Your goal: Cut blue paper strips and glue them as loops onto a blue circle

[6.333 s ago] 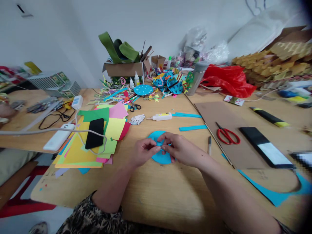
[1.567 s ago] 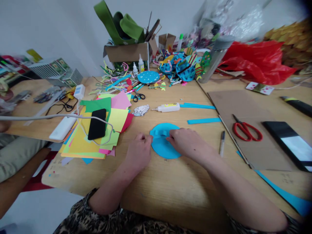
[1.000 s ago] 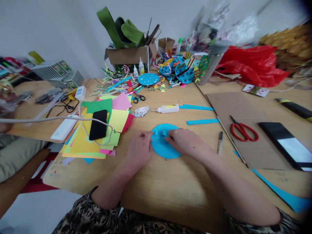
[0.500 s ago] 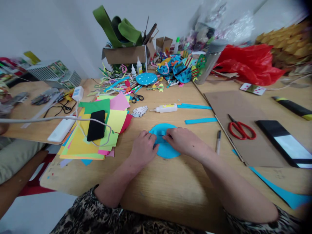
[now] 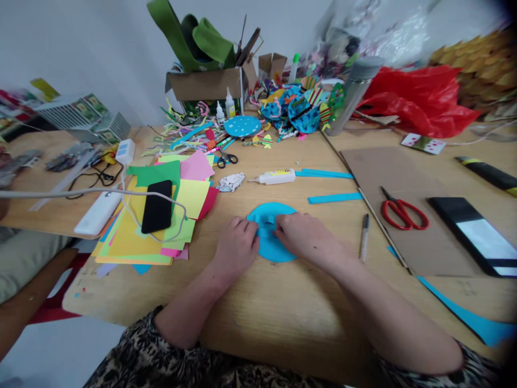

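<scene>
A round blue paper disc (image 5: 277, 249) lies flat on the table between my hands. Across its upper part runs a blue paper strip (image 5: 267, 219), bent up in small humps. My left hand (image 5: 238, 243) is closed at the disc's left edge, its curled fingers pressing the strip's left end. On the right side my right hand (image 5: 301, 233) is closed too, thumb and fingers pinching the strip over the disc. Both sets of fingertips are partly hidden. Beyond the disc lie a glue bottle (image 5: 277, 176) and loose blue strips (image 5: 335, 198).
To the left, a phone (image 5: 157, 209) and a white cable rest on stacked coloured paper (image 5: 125, 237). At right are red-handled scissors (image 5: 404, 214) on cardboard (image 5: 363, 161), a pen (image 5: 364, 237) and a black-and-white box (image 5: 476, 237). Craft scraps and a tumbler (image 5: 355, 97) stand behind.
My right hand has shifted very slightly on the strip, and a little more of its humps shows. The disc stays in place; the camera view has moved slightly.
</scene>
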### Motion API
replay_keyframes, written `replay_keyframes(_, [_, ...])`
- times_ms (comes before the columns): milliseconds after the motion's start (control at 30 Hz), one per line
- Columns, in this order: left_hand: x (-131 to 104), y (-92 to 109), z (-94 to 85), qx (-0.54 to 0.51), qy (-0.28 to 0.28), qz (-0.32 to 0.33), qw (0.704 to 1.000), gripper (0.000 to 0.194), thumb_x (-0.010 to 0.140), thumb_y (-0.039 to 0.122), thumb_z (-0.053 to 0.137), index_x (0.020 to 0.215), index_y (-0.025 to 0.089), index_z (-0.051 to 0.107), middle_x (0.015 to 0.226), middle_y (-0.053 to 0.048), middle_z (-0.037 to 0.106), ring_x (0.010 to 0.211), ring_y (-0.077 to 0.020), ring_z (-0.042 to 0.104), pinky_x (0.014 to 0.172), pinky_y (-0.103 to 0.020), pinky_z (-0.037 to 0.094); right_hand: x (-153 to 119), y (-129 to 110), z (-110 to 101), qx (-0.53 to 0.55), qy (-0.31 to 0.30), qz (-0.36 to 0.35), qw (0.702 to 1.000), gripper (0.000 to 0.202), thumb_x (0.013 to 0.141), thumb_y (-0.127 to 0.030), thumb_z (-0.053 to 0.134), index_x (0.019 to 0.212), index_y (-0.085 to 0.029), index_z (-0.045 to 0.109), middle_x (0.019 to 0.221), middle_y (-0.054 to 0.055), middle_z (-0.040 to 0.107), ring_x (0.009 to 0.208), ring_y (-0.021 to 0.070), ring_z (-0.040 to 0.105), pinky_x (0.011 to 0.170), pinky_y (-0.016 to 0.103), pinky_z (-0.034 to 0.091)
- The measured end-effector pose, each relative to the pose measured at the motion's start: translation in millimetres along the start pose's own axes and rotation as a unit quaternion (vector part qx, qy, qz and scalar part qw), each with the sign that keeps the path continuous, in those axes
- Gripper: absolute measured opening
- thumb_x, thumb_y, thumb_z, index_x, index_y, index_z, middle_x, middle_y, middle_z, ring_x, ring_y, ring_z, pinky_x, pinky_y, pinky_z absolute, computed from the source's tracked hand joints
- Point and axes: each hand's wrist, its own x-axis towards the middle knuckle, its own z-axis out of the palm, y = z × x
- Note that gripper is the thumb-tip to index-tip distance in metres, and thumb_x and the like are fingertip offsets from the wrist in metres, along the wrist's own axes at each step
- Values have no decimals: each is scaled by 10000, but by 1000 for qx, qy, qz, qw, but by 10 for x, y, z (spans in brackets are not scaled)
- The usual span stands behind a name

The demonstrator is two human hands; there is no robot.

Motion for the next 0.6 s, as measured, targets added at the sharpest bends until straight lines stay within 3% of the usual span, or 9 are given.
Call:
replay_keyframes(300, [-165,157,-100,27,19,4,999,318,945,262,463,1205,117,577,946,-114,671,942,-274,543,826,-420,489,22,0,41,33,5,3,999,299,906,-231,448,957,-119,721,973,199,725,892,318,693,680,359,485])
replay_keyframes(600, [-230,283,-72,41,-18,-12,999,361,939,257,465,1249,130,599,1229,-170,610,1064,-317,506,860,-476,492,48,5,60,38,-1,15,999,315,917,-219,419,953,-119,715,974,192,720,907,312,690,702,367,494])
